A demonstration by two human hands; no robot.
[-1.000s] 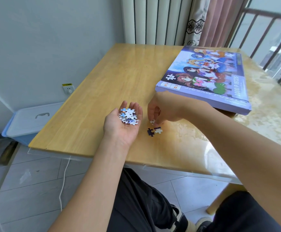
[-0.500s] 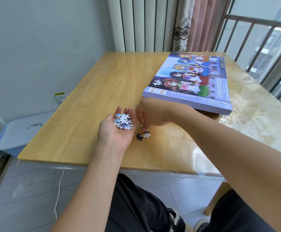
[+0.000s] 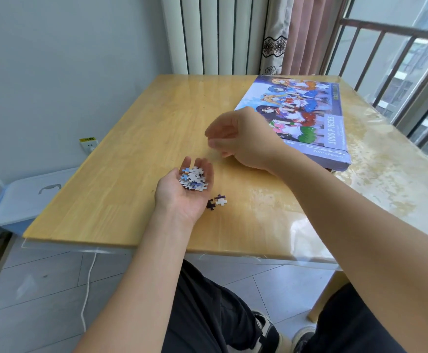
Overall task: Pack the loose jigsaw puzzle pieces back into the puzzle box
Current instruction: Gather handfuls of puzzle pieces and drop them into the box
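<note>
My left hand [image 3: 179,202] lies palm up over the wooden table [image 3: 131,161], with a small heap of white and blue puzzle pieces [image 3: 193,178] resting on its fingers. Just right of that hand, two loose pieces lie joined on the table: a dark one [image 3: 210,204] and a white one [image 3: 221,200]. My right hand [image 3: 243,138] hovers higher and farther back, blurred, its fingers loosely curled with nothing visible in them. The purple puzzle box [image 3: 317,118], lid on, lies at the table's far right, partly behind my right hand.
A clear plastic sheet covers the table and overhangs its front edge. A white and blue storage bin [image 3: 29,194] stands on the floor at left under a wall socket [image 3: 89,143]. A white cable [image 3: 88,289] trails across the floor tiles. A radiator, a curtain and a window railing stand behind the table.
My right hand has lifted from beside my left palm and moved back toward the box. The single white piece it picked from the table is gone. The left hand stayed put.
</note>
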